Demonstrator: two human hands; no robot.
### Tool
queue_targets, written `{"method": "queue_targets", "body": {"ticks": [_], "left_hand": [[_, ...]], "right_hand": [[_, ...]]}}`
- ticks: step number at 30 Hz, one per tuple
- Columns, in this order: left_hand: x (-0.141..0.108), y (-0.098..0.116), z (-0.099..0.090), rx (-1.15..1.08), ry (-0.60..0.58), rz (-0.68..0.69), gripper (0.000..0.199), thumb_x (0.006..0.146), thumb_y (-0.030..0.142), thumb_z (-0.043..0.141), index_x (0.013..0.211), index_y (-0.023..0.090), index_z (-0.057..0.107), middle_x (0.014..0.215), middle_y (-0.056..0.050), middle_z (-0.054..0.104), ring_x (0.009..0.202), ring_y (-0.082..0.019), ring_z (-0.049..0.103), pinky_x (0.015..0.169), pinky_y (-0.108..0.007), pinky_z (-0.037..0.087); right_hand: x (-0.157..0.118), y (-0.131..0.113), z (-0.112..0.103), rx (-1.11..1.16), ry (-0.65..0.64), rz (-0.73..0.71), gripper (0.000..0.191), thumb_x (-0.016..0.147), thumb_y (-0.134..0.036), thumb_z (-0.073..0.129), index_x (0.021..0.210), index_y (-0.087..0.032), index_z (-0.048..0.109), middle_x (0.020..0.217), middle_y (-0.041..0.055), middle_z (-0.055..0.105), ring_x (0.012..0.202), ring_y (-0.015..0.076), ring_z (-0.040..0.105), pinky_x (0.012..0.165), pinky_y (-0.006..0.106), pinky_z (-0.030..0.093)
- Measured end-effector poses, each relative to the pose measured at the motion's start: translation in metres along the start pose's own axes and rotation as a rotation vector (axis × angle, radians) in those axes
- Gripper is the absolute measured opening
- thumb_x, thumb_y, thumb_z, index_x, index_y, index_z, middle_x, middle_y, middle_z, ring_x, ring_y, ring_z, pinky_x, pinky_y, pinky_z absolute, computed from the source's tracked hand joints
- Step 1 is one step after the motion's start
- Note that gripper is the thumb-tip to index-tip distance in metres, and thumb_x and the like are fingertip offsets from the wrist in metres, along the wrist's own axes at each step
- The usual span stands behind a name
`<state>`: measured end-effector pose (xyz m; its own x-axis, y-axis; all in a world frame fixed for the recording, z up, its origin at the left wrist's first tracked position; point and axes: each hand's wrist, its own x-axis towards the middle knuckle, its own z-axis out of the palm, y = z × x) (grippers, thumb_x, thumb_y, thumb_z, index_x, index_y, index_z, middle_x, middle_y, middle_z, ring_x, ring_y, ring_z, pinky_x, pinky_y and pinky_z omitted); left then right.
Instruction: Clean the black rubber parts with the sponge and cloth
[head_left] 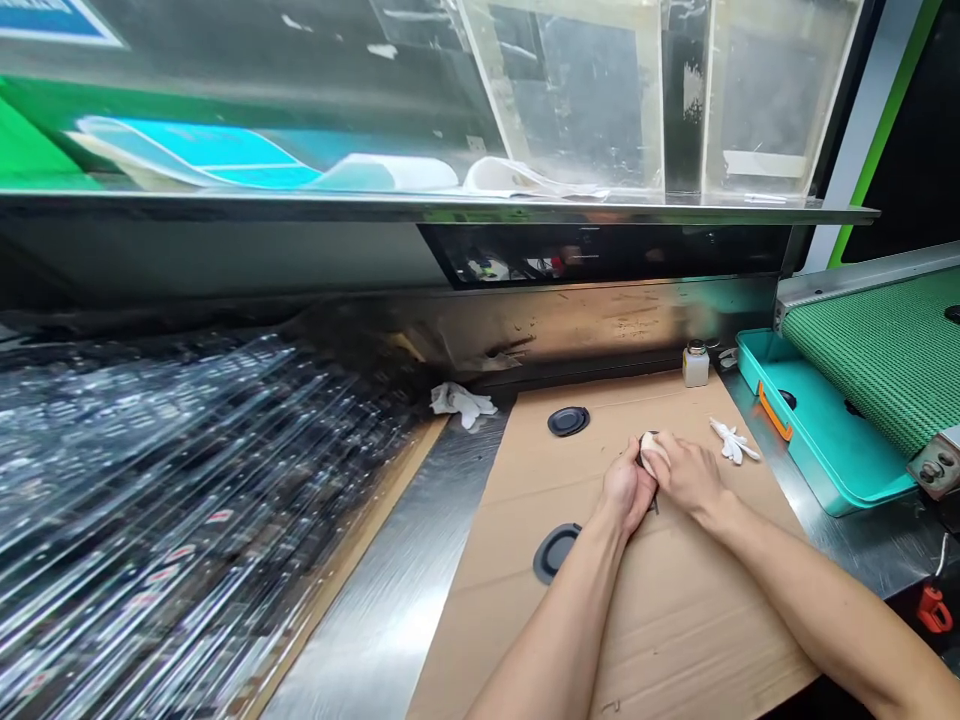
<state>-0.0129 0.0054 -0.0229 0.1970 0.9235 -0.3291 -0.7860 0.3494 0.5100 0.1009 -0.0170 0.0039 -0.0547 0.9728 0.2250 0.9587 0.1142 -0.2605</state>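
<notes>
Above the cardboard sheet [517, 640], my left hand [628, 486] is closed around a small dark piece [640, 455], mostly hidden by the fingers. My right hand [688, 476] is closed on a white cloth wad [654, 452] and presses it against that piece. Both hands touch each other there. A round black plastic part [568, 421] with a rim lies on the cardboard beyond my left hand. A second round black part [553, 553] lies nearer, partly behind my left forearm. To the right of my right hand lies a crumpled white cloth [733, 441].
A small white bottle [696, 365] with a metal top stands at the cardboard's far edge. At right, a teal tray [840, 470] sits beside a green conveyor belt [885, 325]. White gloves or rags [463, 402] lie left of the cardboard. Stacked clear plastic trays [187, 520] fill the left.
</notes>
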Motion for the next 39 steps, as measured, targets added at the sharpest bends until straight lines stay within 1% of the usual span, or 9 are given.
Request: {"method": "queue_targets", "body": {"ticks": [7, 11, 17, 23, 29, 31, 34, 37, 39], "left_hand": [[-0.002, 0.002, 0.000, 0.057, -0.010, -0.001, 0.032, 0.104, 0.023, 0.038, 0.110, 0.008, 0.066, 0.102, -0.016, 0.075, 0.087, -0.019, 0.073, 0.084, -0.033, 0.062], [-0.007, 0.008, -0.001, 0.060, -0.039, -0.050, 0.040, 0.105, 0.029, 0.033, 0.118, 0.006, 0.062, 0.115, -0.022, 0.071, 0.100, -0.025, 0.072, 0.082, -0.037, 0.061], [-0.015, 0.021, 0.000, -0.074, -0.130, -0.116, 0.041, 0.104, 0.041, 0.033, 0.132, 0.021, 0.054, 0.131, -0.020, 0.064, 0.097, -0.025, 0.071, 0.067, -0.032, 0.056], [-0.019, 0.028, 0.002, -0.163, -0.135, -0.159, 0.049, 0.103, 0.043, 0.028, 0.122, 0.011, 0.061, 0.105, -0.020, 0.068, 0.083, -0.024, 0.067, 0.061, -0.030, 0.052], [-0.017, 0.034, 0.004, -0.230, -0.032, -0.201, 0.054, 0.104, 0.045, 0.023, 0.114, 0.007, 0.060, 0.090, -0.017, 0.066, 0.079, -0.020, 0.065, 0.055, -0.023, 0.053], [-0.016, 0.035, 0.003, -0.240, -0.007, -0.207, 0.056, 0.105, 0.048, 0.021, 0.112, 0.008, 0.059, 0.088, -0.016, 0.066, 0.077, -0.019, 0.065, 0.053, -0.021, 0.053], [-0.015, 0.035, 0.004, -0.216, 0.009, -0.195, 0.055, 0.105, 0.049, 0.020, 0.109, 0.011, 0.060, 0.089, -0.016, 0.066, 0.074, -0.018, 0.065, 0.050, -0.020, 0.054], [-0.016, 0.035, 0.005, -0.195, 0.005, -0.193, 0.056, 0.105, 0.048, 0.019, 0.107, 0.011, 0.061, 0.089, -0.017, 0.066, 0.072, -0.018, 0.066, 0.049, -0.022, 0.054], [-0.016, 0.034, 0.005, -0.174, 0.002, -0.193, 0.058, 0.104, 0.049, 0.019, 0.105, 0.010, 0.062, 0.088, -0.016, 0.066, 0.069, -0.018, 0.066, 0.048, -0.023, 0.054]], "right_hand": [[0.002, 0.006, -0.005, 0.024, 0.016, 0.029, 0.029, 0.104, -0.047, 0.041, 0.114, -0.027, 0.058, 0.101, 0.0046, 0.076, 0.087, 0.0220, 0.069, 0.066, 0.027, 0.033], [0.008, 0.022, -0.006, 0.122, 0.098, 0.194, 0.030, 0.104, -0.048, 0.041, 0.115, -0.025, 0.058, 0.103, 0.0066, 0.076, 0.090, 0.0229, 0.070, 0.069, 0.028, 0.036], [0.006, 0.038, -0.003, 0.315, 0.153, 0.213, 0.031, 0.101, -0.046, 0.048, 0.119, -0.024, 0.059, 0.107, 0.0072, 0.075, 0.097, 0.0240, 0.069, 0.077, 0.028, 0.040], [0.005, 0.036, -0.007, 0.352, 0.179, 0.177, 0.032, 0.099, -0.043, 0.050, 0.119, -0.022, 0.062, 0.103, 0.0066, 0.076, 0.095, 0.0233, 0.069, 0.077, 0.028, 0.041], [-0.002, 0.024, -0.017, 0.209, -0.101, -0.140, 0.034, 0.097, -0.043, 0.051, 0.080, -0.023, 0.073, 0.079, 0.0023, 0.072, 0.076, 0.0183, 0.064, 0.068, 0.028, 0.037], [-0.003, 0.026, -0.022, 0.061, -0.007, -0.109, 0.036, 0.098, -0.040, 0.048, 0.080, -0.022, 0.073, 0.087, 0.0065, 0.073, 0.087, 0.0215, 0.063, 0.074, 0.031, 0.038], [0.001, 0.039, -0.030, -0.189, 0.145, 0.083, 0.030, 0.097, -0.037, 0.051, 0.100, -0.018, 0.074, 0.108, 0.0176, 0.070, 0.106, 0.0322, 0.059, 0.084, 0.039, 0.039], [0.007, 0.054, -0.033, -0.221, 0.042, 0.198, 0.026, 0.095, -0.030, 0.054, 0.105, -0.017, 0.073, 0.108, 0.0200, 0.070, 0.102, 0.0339, 0.061, 0.083, 0.041, 0.041], [0.010, 0.056, -0.033, -0.070, 0.003, 0.129, 0.024, 0.096, -0.026, 0.051, 0.105, -0.019, 0.072, 0.104, 0.0148, 0.071, 0.097, 0.0287, 0.064, 0.082, 0.037, 0.043]]}}
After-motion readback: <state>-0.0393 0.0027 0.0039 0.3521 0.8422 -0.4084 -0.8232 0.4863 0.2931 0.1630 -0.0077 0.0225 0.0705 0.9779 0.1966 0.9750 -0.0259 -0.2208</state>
